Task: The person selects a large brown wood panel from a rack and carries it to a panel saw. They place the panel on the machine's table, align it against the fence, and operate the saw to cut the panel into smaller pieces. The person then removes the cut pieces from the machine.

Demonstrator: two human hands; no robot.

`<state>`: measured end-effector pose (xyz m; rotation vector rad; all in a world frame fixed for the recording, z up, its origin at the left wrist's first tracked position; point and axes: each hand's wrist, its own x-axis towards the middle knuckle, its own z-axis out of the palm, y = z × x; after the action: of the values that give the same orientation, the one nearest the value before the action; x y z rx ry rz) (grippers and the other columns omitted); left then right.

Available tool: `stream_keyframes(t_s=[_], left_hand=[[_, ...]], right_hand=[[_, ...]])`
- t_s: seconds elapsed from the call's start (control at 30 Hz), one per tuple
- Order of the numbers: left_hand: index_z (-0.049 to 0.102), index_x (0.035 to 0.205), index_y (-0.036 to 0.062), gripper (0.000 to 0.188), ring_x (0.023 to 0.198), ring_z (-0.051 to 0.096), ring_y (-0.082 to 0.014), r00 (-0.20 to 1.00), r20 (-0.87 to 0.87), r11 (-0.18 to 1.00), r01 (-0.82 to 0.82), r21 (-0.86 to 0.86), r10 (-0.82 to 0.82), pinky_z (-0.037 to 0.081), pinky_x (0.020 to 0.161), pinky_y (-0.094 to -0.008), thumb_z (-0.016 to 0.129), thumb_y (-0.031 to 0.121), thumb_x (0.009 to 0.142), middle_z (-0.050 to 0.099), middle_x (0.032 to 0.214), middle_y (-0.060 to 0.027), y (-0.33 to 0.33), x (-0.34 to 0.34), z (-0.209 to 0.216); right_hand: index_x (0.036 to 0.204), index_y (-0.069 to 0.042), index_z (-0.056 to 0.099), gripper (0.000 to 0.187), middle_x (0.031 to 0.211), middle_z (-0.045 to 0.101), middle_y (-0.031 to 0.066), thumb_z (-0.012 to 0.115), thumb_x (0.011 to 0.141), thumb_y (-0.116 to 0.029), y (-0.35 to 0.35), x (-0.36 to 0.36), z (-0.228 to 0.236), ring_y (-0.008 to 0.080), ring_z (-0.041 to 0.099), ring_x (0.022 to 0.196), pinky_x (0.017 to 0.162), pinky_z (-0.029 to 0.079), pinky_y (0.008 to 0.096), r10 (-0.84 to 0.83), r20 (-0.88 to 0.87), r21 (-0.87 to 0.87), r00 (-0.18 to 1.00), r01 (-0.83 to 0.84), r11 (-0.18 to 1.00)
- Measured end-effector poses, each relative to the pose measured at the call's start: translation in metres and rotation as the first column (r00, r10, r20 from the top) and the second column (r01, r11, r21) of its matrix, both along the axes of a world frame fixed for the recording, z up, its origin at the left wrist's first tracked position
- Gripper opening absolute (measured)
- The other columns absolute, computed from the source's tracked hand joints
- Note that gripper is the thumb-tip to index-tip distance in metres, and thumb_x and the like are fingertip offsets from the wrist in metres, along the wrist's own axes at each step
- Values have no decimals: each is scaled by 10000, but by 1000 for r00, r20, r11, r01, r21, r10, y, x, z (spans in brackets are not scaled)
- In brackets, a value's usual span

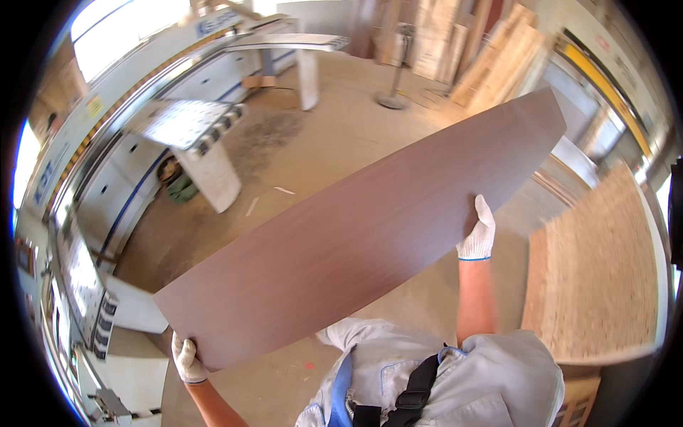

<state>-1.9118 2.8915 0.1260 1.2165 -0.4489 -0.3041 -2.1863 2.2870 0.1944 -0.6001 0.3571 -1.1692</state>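
Note:
A long brown wood-grain panel spans the view in front of me, slanting from the lower left to the upper right. My left hand, in a white knit glove, grips its near left corner, fingers over the edge. Toward the right, my gloved right hand holds the near long edge, with the thumb up on the face and the other fingers hidden beneath. The panel is held up off the floor and tilted.
On the left stands a long panel saw with white support tables jutting out. A stack of pale boards is close on my right. Planks lean at the back, near a stand with a round base. A yellow-barred machine is at far right.

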Motion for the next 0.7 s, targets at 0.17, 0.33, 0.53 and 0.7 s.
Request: stream_keyframes(t_s=[0.17, 0.33, 0.53, 0.7], left_hand=[[604, 1386, -24, 539, 1220, 604, -207, 864, -153, 876, -461, 143, 480, 457, 1085, -371, 686, 368, 1026, 665, 1322, -94, 114, 35, 28], [638, 1344, -28, 491, 1172, 607, -192, 455, -196, 492, -834, 250, 869, 480, 1046, -359, 599, 387, 1083, 667, 1288, -82, 212, 44, 41], [643, 1336, -59, 527, 1134, 621, -198, 283, -311, 349, -919, 185, 908, 500, 1008, -339, 586, 404, 1089, 679, 1258, -94, 262, 150, 19], [625, 1368, -41, 563, 1171, 616, -215, 330, -324, 363, -931, 45, 887, 496, 1041, -364, 596, 442, 1080, 669, 1302, -96, 316, 315, 16]], right_hand=[[1378, 9, 582, 427, 1364, 643, 142, 669, 990, -146, 101, 249, 6, 324, 612, 1253, 1086, 505, 476, 325, 94, 7, 941, -328, 945], [1396, 26, 574, 423, 1381, 644, 153, 630, 1006, -129, 208, 436, 37, 319, 624, 1254, 1078, 519, 458, 649, 108, 54, 753, -656, 753], [1380, 40, 576, 417, 1381, 641, 166, 629, 988, -91, 302, 663, 75, 322, 622, 1272, 1084, 522, 445, 735, 29, 5, 677, -736, 677], [1430, 29, 540, 478, 1402, 622, 159, 646, 982, -98, 353, 789, 135, 302, 610, 1279, 1091, 511, 432, 634, 83, -278, 768, -594, 755]])
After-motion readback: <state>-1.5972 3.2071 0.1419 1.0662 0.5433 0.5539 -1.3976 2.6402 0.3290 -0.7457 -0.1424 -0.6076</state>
